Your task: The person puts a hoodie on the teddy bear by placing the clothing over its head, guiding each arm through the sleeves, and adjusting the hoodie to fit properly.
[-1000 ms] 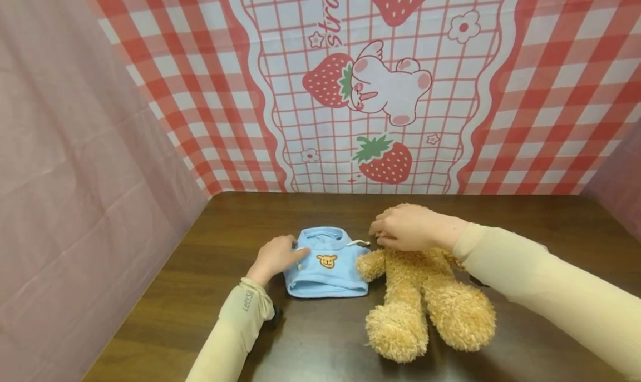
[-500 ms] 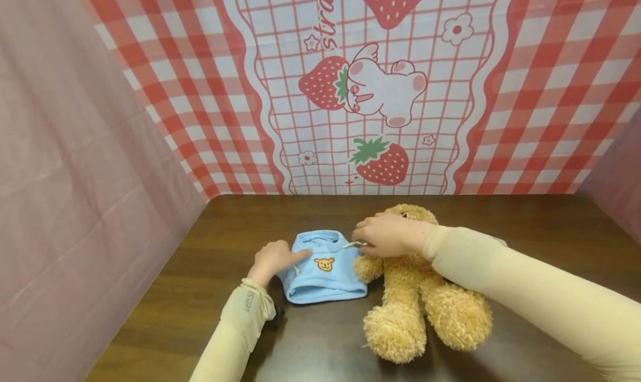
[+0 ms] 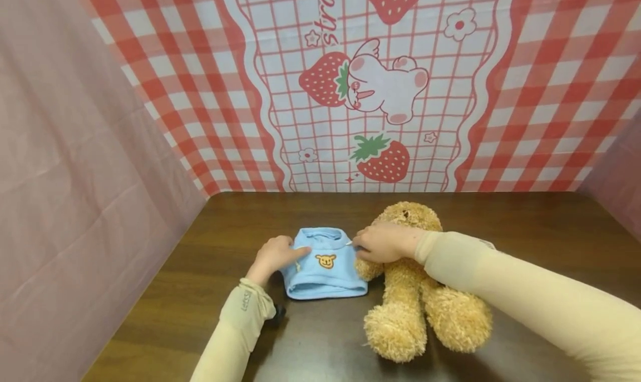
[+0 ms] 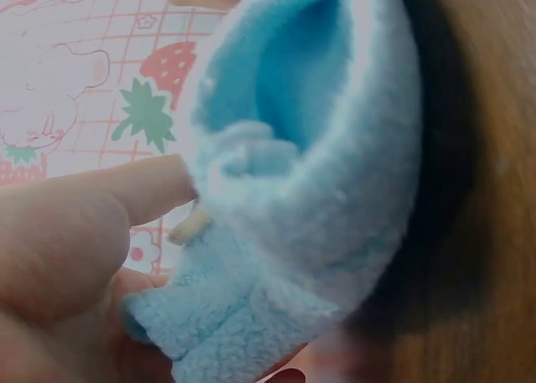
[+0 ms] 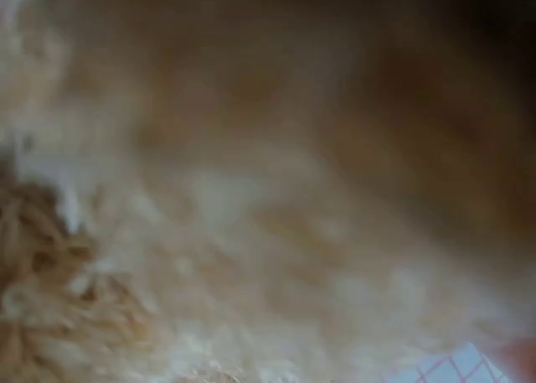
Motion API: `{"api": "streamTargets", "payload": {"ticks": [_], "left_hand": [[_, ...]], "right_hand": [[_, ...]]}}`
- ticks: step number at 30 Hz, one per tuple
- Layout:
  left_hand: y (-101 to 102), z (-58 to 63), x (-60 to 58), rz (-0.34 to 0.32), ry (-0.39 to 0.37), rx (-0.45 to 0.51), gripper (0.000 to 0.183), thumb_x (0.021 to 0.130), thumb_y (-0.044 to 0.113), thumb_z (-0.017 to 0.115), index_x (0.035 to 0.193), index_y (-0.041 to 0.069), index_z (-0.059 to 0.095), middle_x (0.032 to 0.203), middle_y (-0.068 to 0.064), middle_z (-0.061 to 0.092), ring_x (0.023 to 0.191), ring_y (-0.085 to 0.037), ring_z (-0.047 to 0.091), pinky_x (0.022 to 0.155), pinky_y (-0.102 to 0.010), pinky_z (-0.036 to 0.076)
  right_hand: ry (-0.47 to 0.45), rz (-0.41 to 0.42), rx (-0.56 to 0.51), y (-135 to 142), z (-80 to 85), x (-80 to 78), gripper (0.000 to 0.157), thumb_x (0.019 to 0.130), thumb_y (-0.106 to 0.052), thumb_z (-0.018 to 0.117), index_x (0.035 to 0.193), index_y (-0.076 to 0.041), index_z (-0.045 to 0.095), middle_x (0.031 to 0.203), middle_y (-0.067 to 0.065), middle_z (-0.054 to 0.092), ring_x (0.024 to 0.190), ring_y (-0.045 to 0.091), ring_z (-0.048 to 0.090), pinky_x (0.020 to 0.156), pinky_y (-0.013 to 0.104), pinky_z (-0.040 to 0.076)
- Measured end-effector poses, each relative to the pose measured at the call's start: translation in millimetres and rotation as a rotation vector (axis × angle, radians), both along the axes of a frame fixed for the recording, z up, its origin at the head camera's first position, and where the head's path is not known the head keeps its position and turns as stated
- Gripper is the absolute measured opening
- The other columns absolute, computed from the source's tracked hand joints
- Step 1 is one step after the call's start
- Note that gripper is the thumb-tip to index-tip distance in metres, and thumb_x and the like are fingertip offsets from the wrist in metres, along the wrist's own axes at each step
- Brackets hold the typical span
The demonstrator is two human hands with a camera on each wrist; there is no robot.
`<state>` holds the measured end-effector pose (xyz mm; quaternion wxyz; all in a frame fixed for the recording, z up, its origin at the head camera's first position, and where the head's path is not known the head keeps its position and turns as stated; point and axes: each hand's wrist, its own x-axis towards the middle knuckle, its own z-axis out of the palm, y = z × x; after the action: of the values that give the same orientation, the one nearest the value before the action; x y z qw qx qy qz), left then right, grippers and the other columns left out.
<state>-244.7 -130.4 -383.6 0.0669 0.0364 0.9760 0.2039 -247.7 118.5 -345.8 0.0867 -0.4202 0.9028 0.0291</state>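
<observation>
A small light-blue doll hoodie [image 3: 325,279] with a bear-face patch lies on the table, its neck opening toward the back. At its left side my left hand [image 3: 272,257] grips the sleeve, thumb on top; the left wrist view shows the thumb and fingers about the fleecy sleeve [image 4: 226,316]. My right hand [image 3: 383,241] reaches across the curly tan teddy bear [image 3: 403,282] and pinches the hoodie's right edge by the white drawstring; its fingertips are partly hidden. Blurred bear fur [image 5: 251,274] fills the right wrist view.
The brown wooden table [image 3: 165,315] meets a red-and-white strawberry-print cloth [image 3: 380,109] at the back. A pink curtain [image 3: 90,176] hangs along the left side. The bear lies directly right of the hoodie, under my right forearm.
My right hand has moved left and down from the bear's head to the hoodie's right edge, uncovering part of the head. The left hand stays at the hoodie's left sleeve.
</observation>
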Motion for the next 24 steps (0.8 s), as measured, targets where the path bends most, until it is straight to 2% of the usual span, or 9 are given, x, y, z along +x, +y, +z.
{"api": "streamTargets", "payload": {"ticks": [4,7,10,12,14,17,21,24], "left_hand": [[-1,0.7,0.8,-0.011,0.022,0.042,0.049,0.079,0.046,0.062,0.101,0.002,0.064,0.097,-0.011,0.065,0.078,-0.021,0.057,0.067,-0.037,0.046],[-1,3.0,1.2,-0.035,0.046,0.073,0.050,0.079,0.044,0.063,0.105,0.000,0.063,0.102,-0.014,0.064,0.086,-0.025,0.060,0.073,-0.039,0.047],[-1,7.0,1.8,-0.059,0.048,0.108,0.053,0.079,0.042,0.063,0.110,-0.001,0.060,0.108,-0.016,0.063,0.095,-0.028,0.059,0.080,-0.041,0.047],[0,10.0,2.4,-0.072,0.039,0.126,0.054,0.080,0.042,0.064,0.112,-0.002,0.059,0.110,-0.016,0.062,0.098,-0.028,0.058,0.082,-0.041,0.046],[1,13.2,3.3,-0.079,0.030,0.145,0.053,0.079,0.041,0.065,0.111,-0.001,0.059,0.109,-0.015,0.062,0.096,-0.025,0.057,0.081,-0.039,0.046],[2,18.0,5.4,-0.089,0.031,0.167,0.047,0.079,0.039,0.066,0.105,0.001,0.059,0.101,-0.013,0.061,0.087,-0.022,0.055,0.076,-0.037,0.046],[4,23.6,8.6,-0.096,0.042,0.191,0.045,0.078,0.038,0.067,0.103,0.003,0.058,0.098,-0.011,0.060,0.081,-0.019,0.052,0.073,-0.034,0.045],[5,27.3,11.0,-0.105,0.047,0.203,0.043,0.078,0.038,0.067,0.102,0.004,0.057,0.094,-0.009,0.059,0.078,-0.017,0.051,0.069,-0.030,0.044]], "right_hand": [[-0.078,-0.055,-0.025,1,-3.9,-0.1,0.038,0.094,-0.026,0.045,0.123,-0.003,0.054,0.117,0.012,0.060,0.108,0.027,0.057,0.094,0.042,0.041],[-0.124,-0.099,-0.074,2,-6.2,-0.3,0.037,0.095,-0.025,0.045,0.123,-0.003,0.053,0.114,0.013,0.061,0.103,0.026,0.059,0.091,0.041,0.043],[-0.157,-0.130,-0.142,4,-8.1,-1.6,0.025,0.094,-0.022,0.046,0.109,-0.005,0.056,0.095,0.007,0.064,0.083,0.018,0.060,0.079,0.035,0.046],[-0.173,-0.138,-0.193,5,-9.4,-2.4,0.015,0.094,-0.019,0.046,0.097,-0.008,0.056,0.084,0.001,0.060,0.071,0.012,0.054,0.070,0.030,0.044],[-0.178,-0.133,-0.231,6,-10.7,-2.9,0.011,0.093,-0.017,0.046,0.088,-0.011,0.054,0.078,-0.002,0.056,0.066,0.009,0.048,0.067,0.028,0.041],[-0.171,-0.109,-0.268,7,-12.8,-2.4,0.014,0.092,-0.012,0.046,0.088,-0.008,0.059,0.085,0.001,0.060,0.075,0.011,0.054,0.073,0.029,0.044],[-0.175,-0.100,-0.294,7,-14.1,-1.2,0.020,0.092,-0.009,0.047,0.098,-0.003,0.065,0.100,0.007,0.066,0.095,0.021,0.060,0.085,0.035,0.046],[-0.186,-0.092,-0.318,5,-14.1,-0.7,0.020,0.090,-0.007,0.050,0.099,-0.003,0.066,0.100,0.007,0.066,0.097,0.021,0.061,0.086,0.034,0.046]]}}
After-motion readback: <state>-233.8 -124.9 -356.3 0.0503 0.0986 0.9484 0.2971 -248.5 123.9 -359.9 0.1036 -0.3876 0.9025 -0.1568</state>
